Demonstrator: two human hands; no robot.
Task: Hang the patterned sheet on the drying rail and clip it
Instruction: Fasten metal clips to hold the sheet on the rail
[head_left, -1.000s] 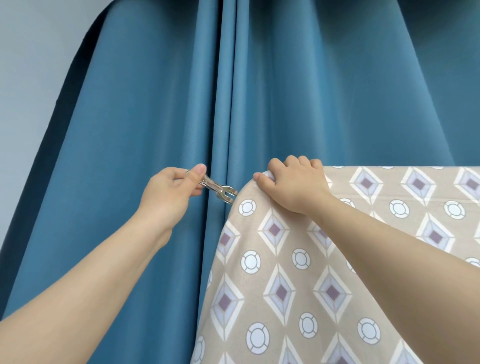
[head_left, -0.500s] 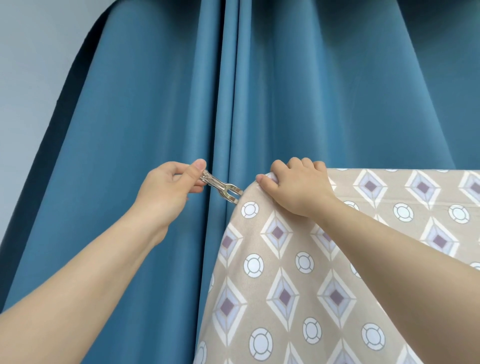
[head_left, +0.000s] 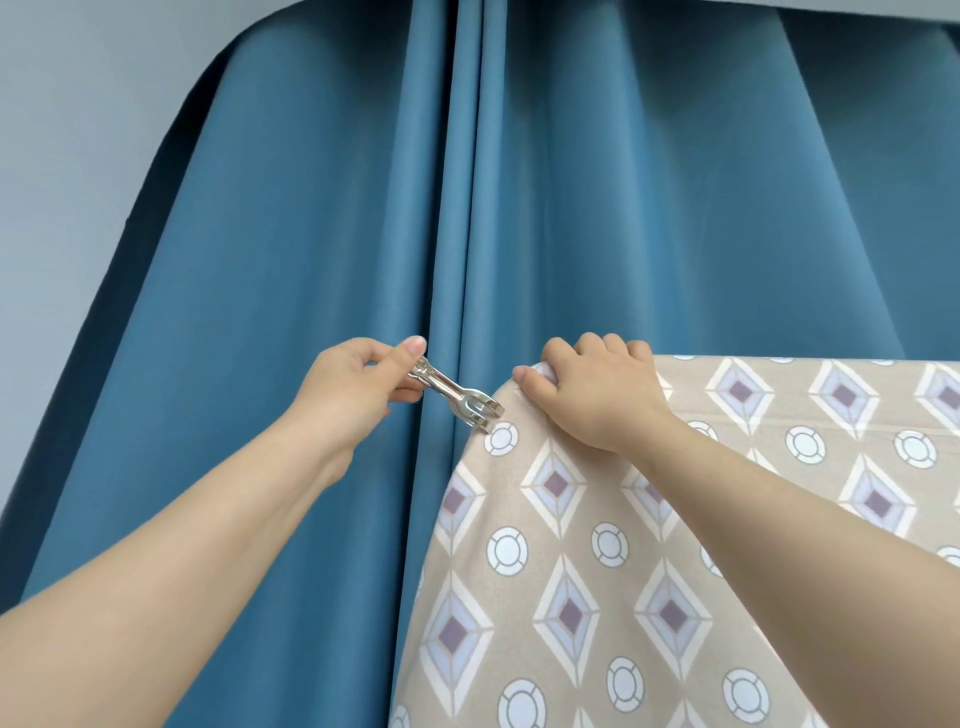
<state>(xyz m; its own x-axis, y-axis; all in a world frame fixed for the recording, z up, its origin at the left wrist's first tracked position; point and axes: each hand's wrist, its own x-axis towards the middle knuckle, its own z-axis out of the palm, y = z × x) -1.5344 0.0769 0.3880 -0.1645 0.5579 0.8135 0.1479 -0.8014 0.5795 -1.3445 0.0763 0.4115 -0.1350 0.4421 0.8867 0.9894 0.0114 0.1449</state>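
Left hand (head_left: 358, 387) pinches the handle end of a metal clip (head_left: 456, 397) between thumb and fingers, mouth held open. Right hand (head_left: 597, 395) is clenched over the top left corner of the sheet (head_left: 571, 571), bunching the cloth and, I judge, pressing it onto the rail beneath. The rail itself is hidden under the fabric.

Sheet position: draped over the top line, which runs from the right hand off to the right edge of view. The near panel hangs down toward the viewer. Its left edge curves down from the corner. A blue curtain (head_left: 311, 260) hangs behind, farther off, with grey wall (head_left: 78, 156) at far left.

Step in hand: hanging looks done, clipping under way. The clip's forked tips sit at the sheet's left edge, just left of the right thumb. Whether they touch the cloth I cannot tell.

Clip orientation: long axis slants from upper left at the fingers down to lower right, open mouth pointing right toward the sheet corner.

Next move, as I judge it: slide the open mouth rightward over the cloth and the hidden rail, then let the handles go so it bites. Right hand should keep the corner pinned until then, or the edge may slip.
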